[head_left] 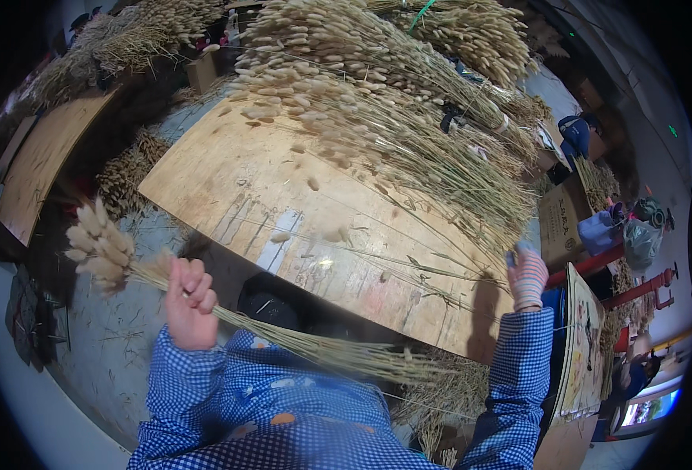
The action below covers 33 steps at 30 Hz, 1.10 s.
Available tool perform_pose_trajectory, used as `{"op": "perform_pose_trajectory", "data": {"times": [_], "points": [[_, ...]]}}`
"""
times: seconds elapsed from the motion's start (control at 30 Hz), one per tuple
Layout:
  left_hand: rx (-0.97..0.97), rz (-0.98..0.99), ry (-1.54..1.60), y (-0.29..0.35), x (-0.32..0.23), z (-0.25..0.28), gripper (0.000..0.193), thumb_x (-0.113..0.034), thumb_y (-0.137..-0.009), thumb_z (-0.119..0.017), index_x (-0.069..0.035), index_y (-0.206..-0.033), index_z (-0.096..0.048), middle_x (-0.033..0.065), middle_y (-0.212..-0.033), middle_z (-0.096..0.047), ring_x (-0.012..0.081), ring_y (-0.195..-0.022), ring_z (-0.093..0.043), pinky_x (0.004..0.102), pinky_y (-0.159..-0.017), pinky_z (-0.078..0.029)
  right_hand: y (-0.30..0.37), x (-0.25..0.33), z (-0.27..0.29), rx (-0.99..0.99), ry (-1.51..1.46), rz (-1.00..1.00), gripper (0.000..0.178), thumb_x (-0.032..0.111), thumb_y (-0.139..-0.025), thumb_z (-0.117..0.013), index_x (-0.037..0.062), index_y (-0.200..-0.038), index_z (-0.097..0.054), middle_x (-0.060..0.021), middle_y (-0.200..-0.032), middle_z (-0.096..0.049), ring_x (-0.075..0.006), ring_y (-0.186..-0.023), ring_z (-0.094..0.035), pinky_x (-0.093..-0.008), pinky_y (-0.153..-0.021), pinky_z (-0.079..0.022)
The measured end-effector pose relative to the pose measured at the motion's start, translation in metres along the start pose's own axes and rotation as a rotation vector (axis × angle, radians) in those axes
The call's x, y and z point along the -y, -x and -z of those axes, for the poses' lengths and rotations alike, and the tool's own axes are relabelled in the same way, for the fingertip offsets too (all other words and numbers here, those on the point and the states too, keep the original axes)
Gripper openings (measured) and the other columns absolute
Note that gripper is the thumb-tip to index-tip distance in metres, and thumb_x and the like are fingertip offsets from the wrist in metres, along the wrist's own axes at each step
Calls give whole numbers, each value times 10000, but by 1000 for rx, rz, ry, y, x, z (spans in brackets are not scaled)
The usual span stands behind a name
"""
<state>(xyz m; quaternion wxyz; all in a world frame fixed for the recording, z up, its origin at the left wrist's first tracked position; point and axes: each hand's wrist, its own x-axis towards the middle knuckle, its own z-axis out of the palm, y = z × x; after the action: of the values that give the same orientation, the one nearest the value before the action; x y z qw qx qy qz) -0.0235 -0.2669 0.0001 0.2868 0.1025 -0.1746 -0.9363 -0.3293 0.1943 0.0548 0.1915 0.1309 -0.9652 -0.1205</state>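
My left hand (190, 301) is closed around a bunch of dried bunny-tail grass (307, 341). Its fluffy heads stick out to the left, and the stems run right across my lap. My right hand (527, 276), in a striped glove with greyish fingertips, is raised over the right end of the wooden board (283, 204). Thumb and fingers look apart there, with nothing visible between them. Just beyond it lie the stem ends of a loose spread of dried grass (409, 149), heads toward the far left. A few single stems and loose heads are scattered on the board.
Bundled dried grass (471, 39) is heaped at the back. Another wooden board (56, 157) stands at the left. To the right are a cardboard box (563, 219), hanging bags (601, 229) and a red metal frame (640, 290). A person in dark blue (575, 137) is at the far right.
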Motion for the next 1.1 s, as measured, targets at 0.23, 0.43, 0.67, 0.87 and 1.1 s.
{"op": "perform_pose_trajectory", "data": {"times": [0.23, 0.43, 0.67, 0.87, 1.1], "points": [[-50, 92, -226, 3, 54, -15, 384, -334, -1035, -395, -135, -708, -365, -26, -663, -352, 46, -500, -232, 194, -411, -170, 7, 184, 50, 138, -584, 597, 332, 262, -841, -656, 68, -1108, -621, -137, -1010, -638, -329, -922, -619, -407, -763, -511], [-62, 81, -302, 5, 58, -22, 392, -355, -1041, -369, -129, -721, -368, -21, -639, -358, 47, -495, -238, 198, -415, -169, 26, 242, 56, 279, -274, 706, 246, 239, -789, -629, 46, -938, -601, -144, -922, -609, -323, -870, -596, -432, -723, -484], [-58, 103, -231, 1, 57, -32, 383, -361, -1044, -352, -136, -735, -368, -25, -623, -338, 50, -486, -215, 200, -411, -158, 39, 245, 51, 165, -340, 635, 264, 239, -788, -609, 42, -962, -579, -146, -946, -605, -304, -908, -588, -413, -752, -466], [-41, 106, -105, -4, 63, -33, 382, -362, -1045, -346, -146, -731, -369, -28, -619, -325, 54, -490, -204, 209, -409, -155, 21, 254, 51, 186, -306, 662, 226, 223, -787, -611, 37, -912, -577, -167, -901, -612, -337, -862, -598, -435, -729, -474], [-187, 102, -177, -13, 67, -26, 349, -346, -1029, -412, -107, -781, -471, -50, -632, -337, 43, -494, -238, 196, -430, -197, 17, 240, 48, 67, -726, 620, 97, 132, -827, -615, 63, -883, -577, -134, -806, -614, -345, -717, -607, -431, -621, -484]]}}
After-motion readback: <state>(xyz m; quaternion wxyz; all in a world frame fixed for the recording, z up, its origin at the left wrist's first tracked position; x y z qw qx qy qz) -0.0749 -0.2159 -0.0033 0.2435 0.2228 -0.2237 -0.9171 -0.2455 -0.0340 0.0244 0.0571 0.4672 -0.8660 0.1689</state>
